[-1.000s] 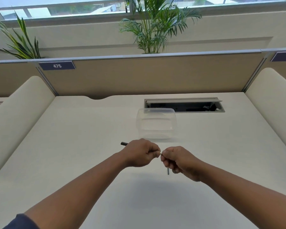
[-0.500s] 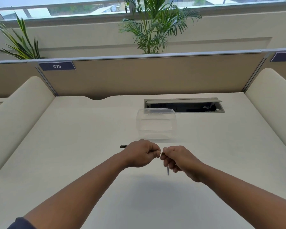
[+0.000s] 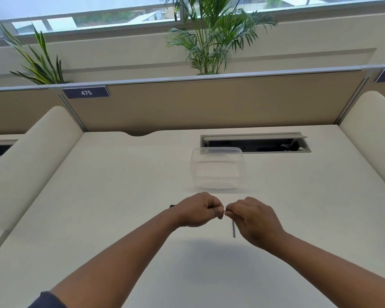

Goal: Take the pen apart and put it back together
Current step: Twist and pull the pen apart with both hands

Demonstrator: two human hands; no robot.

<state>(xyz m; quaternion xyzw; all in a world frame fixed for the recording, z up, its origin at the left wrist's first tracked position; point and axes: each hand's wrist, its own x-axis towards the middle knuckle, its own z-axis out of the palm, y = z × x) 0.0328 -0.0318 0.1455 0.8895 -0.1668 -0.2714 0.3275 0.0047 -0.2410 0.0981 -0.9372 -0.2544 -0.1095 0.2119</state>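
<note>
Cream desk (image 3: 98, 218), clear lidded container (image 3: 217, 170) toward far edge, near the cable hatch (image 3: 255, 143). Mid-desk: left hand (image 3: 198, 210) fisted around pen barrel (image 3: 172, 206), right hand (image 3: 253, 218) pinching small part at barrel tip, thin refill (image 3: 233, 228) hanging below it. Likely mid-reassembly or unscrewing; can't tell. Next: align, twist gently. Partition label (image 3: 86, 92) reads "475".

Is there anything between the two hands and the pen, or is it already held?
Nothing visible stands between. The left hand is closed around the pen, and the right hand pinches a small part at its other end. The clear container sits farther back on the desk.
</note>
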